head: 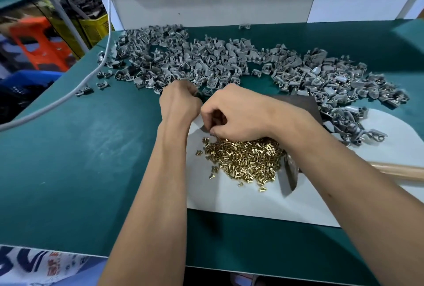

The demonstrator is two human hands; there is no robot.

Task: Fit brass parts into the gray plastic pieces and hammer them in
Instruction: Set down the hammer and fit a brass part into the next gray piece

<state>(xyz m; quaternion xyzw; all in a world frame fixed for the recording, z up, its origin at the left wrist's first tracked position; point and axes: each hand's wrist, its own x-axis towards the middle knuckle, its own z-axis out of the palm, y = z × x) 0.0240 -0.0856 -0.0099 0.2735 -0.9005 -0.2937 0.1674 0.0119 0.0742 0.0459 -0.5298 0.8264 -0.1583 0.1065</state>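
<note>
On the green table (91,148), both hands are bunched together just above a heap of brass parts (245,159). The left hand (180,102) is curled into a fist at the near edge of the gray plastic pieces (206,60); something gray peeks out past its knuckles, but I cannot tell whether it grips a piece. The right hand (236,111) is curled too, fingertips pinched together right at the top of the brass heap; what sits between them is too small to make out.

The brass heap lies on a white sheet (241,203), with a few strays scattered to its left. The gray pieces sprawl in a wide band across the far side of the table, spilling down onto the sheet at the right. A hammer (291,171) rests beside the brass, dark head near the pile, wooden handle running off to the right under the forearm. A gray cable (75,89) trails across the left of the table.

Writing? Blue letters show on white cloth at the bottom-left corner, cut off and unreadable.
</note>
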